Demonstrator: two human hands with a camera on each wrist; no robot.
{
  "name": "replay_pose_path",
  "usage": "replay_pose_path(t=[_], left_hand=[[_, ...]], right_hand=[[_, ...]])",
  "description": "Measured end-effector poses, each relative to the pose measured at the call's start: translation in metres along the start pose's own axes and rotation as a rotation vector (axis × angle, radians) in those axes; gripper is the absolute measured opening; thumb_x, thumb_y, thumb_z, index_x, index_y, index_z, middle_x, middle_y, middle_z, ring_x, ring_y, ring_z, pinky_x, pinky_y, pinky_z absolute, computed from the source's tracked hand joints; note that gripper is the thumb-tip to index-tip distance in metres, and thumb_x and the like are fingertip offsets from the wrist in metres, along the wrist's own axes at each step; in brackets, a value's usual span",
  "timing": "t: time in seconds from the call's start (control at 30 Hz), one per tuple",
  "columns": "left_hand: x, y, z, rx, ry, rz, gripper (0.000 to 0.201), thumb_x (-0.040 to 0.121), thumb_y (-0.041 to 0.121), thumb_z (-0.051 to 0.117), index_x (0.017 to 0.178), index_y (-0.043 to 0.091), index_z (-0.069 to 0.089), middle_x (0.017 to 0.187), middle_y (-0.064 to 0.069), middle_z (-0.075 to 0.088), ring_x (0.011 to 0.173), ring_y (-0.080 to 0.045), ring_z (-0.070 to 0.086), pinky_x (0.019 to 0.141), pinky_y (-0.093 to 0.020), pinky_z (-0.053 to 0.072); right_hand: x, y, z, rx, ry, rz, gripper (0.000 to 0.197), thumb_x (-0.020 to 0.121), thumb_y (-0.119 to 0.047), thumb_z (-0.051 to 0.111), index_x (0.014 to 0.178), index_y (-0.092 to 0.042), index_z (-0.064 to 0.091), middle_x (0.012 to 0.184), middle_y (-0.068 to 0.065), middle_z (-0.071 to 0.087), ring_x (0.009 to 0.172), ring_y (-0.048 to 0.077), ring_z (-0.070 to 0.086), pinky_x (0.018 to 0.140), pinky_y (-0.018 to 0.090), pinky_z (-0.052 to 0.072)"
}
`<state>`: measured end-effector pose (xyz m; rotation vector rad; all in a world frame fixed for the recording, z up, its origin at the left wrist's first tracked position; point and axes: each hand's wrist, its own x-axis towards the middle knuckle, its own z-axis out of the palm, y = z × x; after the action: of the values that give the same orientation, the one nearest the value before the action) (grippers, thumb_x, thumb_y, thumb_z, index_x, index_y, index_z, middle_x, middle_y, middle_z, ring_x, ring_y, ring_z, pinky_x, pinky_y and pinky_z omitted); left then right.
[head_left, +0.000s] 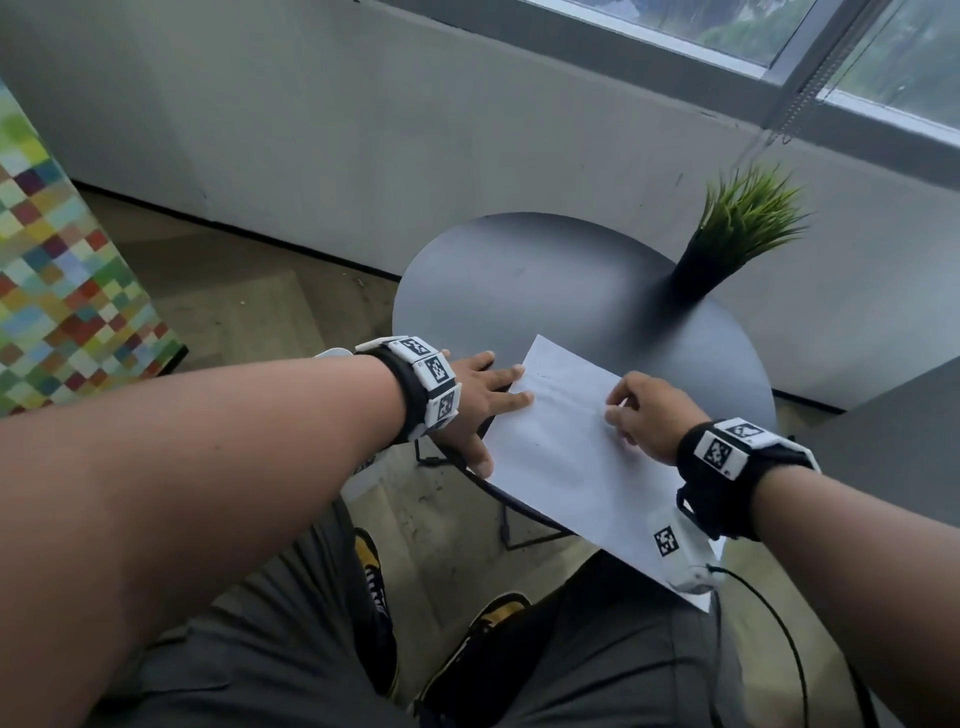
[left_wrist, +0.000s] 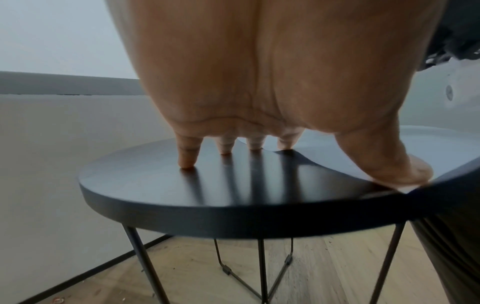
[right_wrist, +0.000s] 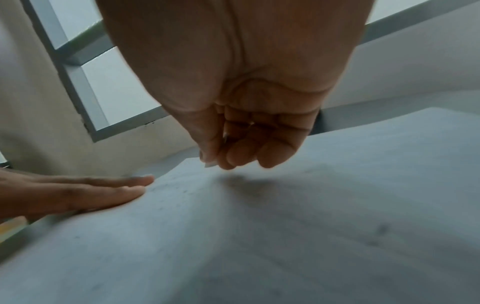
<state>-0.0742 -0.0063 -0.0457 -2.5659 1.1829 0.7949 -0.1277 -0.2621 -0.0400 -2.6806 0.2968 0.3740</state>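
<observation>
A white sheet of paper (head_left: 566, 447) lies on a round black table (head_left: 519, 280) and hangs over its near edge toward my lap. My left hand (head_left: 483, 395) lies flat with straight, spread fingers: thumb and two fingers rest on the sheet's left edge, the others on the tabletop (left_wrist: 207, 205). My right hand (head_left: 644, 410) hovers over the middle of the sheet with its fingers curled in toward the palm and nothing held; in the right wrist view its fingertips (right_wrist: 241, 158) sit just above the paper (right_wrist: 259, 236), and contact cannot be told.
A green grass-like plant (head_left: 743, 223) in a dark pot stands at the table's back right. A colourful checkered block (head_left: 62, 291) stands on the floor at left. A grey wall and window (head_left: 779, 31) lie behind; a grey surface (head_left: 893, 431) is at right.
</observation>
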Motion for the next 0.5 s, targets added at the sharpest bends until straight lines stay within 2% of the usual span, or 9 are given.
replay_pose_path(t=[0.1,0.17,0.23,0.3,0.37,0.5], left_hand=[[-0.007,0.000,-0.015,0.011,0.023,-0.010,0.086,0.097,0.054,0.059,0.162,0.036,0.006,0.171,0.004,-0.013,0.157,-0.026,-0.006,0.124,-0.057,0.014],[-0.012,0.019,-0.015,-0.047,0.146,0.012,0.072,0.103,0.042,0.051,0.163,0.029,0.013,0.171,-0.002,-0.007,0.157,-0.025,-0.003,0.125,-0.052,0.013],[-0.016,0.058,-0.001,-0.116,0.260,0.123,0.066,0.106,0.039,0.046,0.163,0.024,0.016,0.171,-0.006,0.000,0.157,-0.024,-0.001,0.126,-0.048,0.008],[-0.021,0.106,0.020,-0.161,0.280,0.271,0.069,0.104,0.047,0.046,0.162,0.022,0.017,0.171,-0.006,0.001,0.157,-0.023,-0.003,0.126,-0.047,0.001],[-0.022,0.133,0.037,-0.190,0.250,0.316,0.079,0.100,0.062,0.044,0.162,0.025,0.014,0.171,-0.004,-0.003,0.157,-0.022,-0.008,0.126,-0.047,-0.005],[-0.016,0.106,0.052,-0.146,0.239,0.148,0.089,0.092,0.079,0.031,0.162,0.036,-0.002,0.169,0.004,-0.020,0.154,-0.017,-0.023,0.123,-0.046,-0.017]], right_hand=[[-0.010,0.018,0.005,0.179,0.024,0.044,0.010,0.089,-0.020,0.066,0.087,-0.014,0.057,0.066,0.000,0.066,0.056,0.017,0.061,0.058,0.027,0.047],[-0.015,0.026,0.011,0.323,0.064,0.075,0.011,0.090,-0.016,0.065,0.089,-0.009,0.057,0.063,0.004,0.065,0.050,0.017,0.057,0.052,0.026,0.045],[-0.014,0.028,0.016,0.414,0.094,0.094,0.009,0.091,-0.013,0.064,0.089,-0.008,0.056,0.062,0.007,0.064,0.048,0.017,0.054,0.050,0.025,0.044],[-0.012,0.028,0.016,0.448,0.101,0.092,0.009,0.092,-0.012,0.063,0.087,-0.009,0.056,0.061,0.007,0.063,0.047,0.016,0.053,0.049,0.024,0.043],[-0.010,0.027,0.016,0.479,0.088,0.099,0.009,0.092,-0.012,0.062,0.087,-0.009,0.055,0.061,0.007,0.063,0.048,0.017,0.053,0.050,0.025,0.043],[-0.014,0.030,0.014,0.537,0.086,0.104,0.008,0.093,-0.012,0.060,0.088,-0.010,0.054,0.063,0.007,0.065,0.049,0.016,0.054,0.050,0.024,0.044]])
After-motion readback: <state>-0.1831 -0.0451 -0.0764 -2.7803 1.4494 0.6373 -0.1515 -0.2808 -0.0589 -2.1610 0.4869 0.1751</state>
